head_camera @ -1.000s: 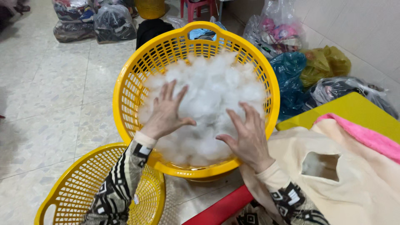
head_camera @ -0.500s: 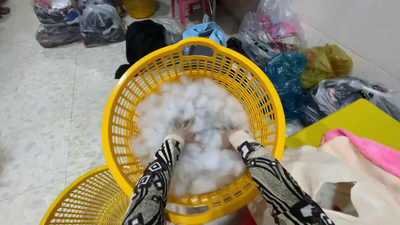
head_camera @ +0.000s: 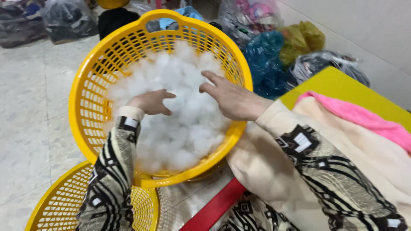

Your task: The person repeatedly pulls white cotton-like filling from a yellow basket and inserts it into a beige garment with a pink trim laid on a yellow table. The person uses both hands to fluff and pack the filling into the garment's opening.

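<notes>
Stuffing fibre (head_camera: 180, 124) lies in the large laundry basket (head_camera: 85, 102) on the floor. Both hands are inside it, left hand (head_camera: 150, 102) beside right hand (head_camera: 233, 100). A second basket (head_camera: 55, 205) sits before it; bags (head_camera: 274, 55) behind; fabric (head_camera: 364, 124) on the counter (head_camera: 338, 83) at right.

Clutter around the work — bags, cloth, a spare basket

A second, empty yellow plastic lattice basket (head_camera: 55, 205) sits on the pale tiled floor (head_camera: 30, 107); filled plastic bags (head_camera: 282, 47) line the wall; pink fleece cloth (head_camera: 364, 117) lies on cream fabric (head_camera: 376, 158).
</notes>
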